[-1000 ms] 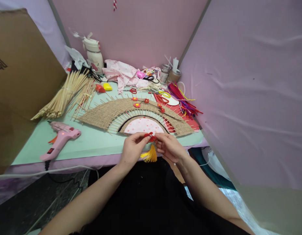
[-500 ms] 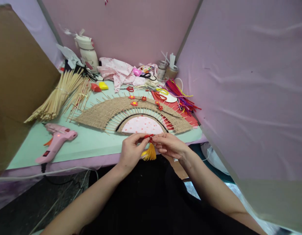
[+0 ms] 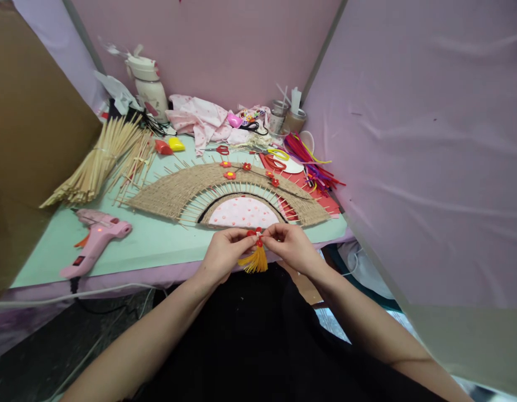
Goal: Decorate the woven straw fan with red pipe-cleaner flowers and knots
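Pinched between the fingertips of my left hand [image 3: 225, 251] and my right hand [image 3: 290, 245] is a tassel [image 3: 255, 261] with yellow strands and a red and white top. It hangs over the table's front edge, close to my body. Just beyond my hands lies a fan-shaped piece [image 3: 170, 194] of woven twine on thin sticks, decorated with small red flowers [image 3: 229, 175]. At its base is a pink spotted half-round [image 3: 242, 212] with a black border. My fingers partly cover the tassel's top.
A pink glue gun [image 3: 95, 237] lies at the left with its cord over the edge. Behind it is a bundle of sticks [image 3: 95, 164]. Scissors [image 3: 273, 162], pipe cleaners [image 3: 312, 162], pink cloth [image 3: 200, 117] and a bottle [image 3: 149, 86] line the back. Purple partitions [image 3: 409, 139] enclose the table.
My right hand has turned and its fingers have shifted on the tassel's top, whose white part shows more. The yellow strands spread a little wider. Items on the table stay put.
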The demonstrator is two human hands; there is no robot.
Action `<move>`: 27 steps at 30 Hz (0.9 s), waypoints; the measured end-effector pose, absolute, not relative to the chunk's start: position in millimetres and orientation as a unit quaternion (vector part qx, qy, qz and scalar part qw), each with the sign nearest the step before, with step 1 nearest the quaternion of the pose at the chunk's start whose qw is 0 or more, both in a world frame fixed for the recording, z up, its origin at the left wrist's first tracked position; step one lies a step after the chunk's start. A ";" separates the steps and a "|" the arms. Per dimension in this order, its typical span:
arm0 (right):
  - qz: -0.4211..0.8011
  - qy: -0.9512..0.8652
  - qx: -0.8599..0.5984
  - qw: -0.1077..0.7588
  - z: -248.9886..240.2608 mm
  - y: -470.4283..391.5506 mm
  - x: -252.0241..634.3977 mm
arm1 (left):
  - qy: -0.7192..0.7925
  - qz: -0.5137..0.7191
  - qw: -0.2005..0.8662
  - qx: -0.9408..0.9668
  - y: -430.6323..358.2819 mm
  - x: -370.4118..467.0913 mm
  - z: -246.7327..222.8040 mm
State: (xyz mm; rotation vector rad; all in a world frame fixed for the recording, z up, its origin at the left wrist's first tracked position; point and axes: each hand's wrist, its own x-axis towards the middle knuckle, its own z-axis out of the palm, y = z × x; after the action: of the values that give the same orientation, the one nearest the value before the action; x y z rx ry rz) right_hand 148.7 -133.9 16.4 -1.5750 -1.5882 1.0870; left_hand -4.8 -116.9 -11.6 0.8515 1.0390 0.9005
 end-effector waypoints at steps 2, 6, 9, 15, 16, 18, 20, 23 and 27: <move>0.289 -0.676 -0.607 0.303 16.7 -136.8 146.6 | 0.462 0.394 0.695 0.385 -116.9 -5.0 -12.9; 0.194 -0.730 -0.593 0.279 17.6 -137.1 144.5 | 0.457 0.398 0.703 0.373 -116.7 -6.9 -18.0; 0.297 -0.690 -0.599 0.278 18.2 -133.1 146.7 | 0.441 0.403 0.715 0.364 -116.2 -8.8 -19.8; 0.265 -0.700 -0.587 0.308 14.5 -135.6 146.9 | 0.428 0.396 0.735 0.346 -117.2 -9.3 -13.1; 0.239 -0.713 -0.578 0.315 14.7 -136.6 147.1 | 0.421 0.395 0.741 0.343 -117.1 -10.0 -12.0; 0.244 -0.725 -0.559 0.320 16.8 -137.2 149.0 | 0.412 0.393 0.747 0.344 -116.6 -12.5 -10.9; 0.310 -0.711 -0.544 0.320 21.3 -135.6 152.6 | 0.418 0.390 0.735 0.366 -116.0 -15.8 -10.9; 0.383 -0.679 -0.527 0.340 28.8 -131.9 157.4 | 0.424 0.381 0.695 0.438 -116.0 -20.1 -12.0; 0.397 -0.691 -0.503 0.335 34.9 -130.5 157.5 | 0.412 0.355 0.659 0.520 -117.8 -24.2 -11.7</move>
State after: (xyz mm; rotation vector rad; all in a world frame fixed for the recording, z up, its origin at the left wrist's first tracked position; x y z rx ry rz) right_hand 157.5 -130.5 34.9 -1.3126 -1.8037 1.0356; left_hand -24.2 -117.8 -11.7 1.1770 0.9333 0.8034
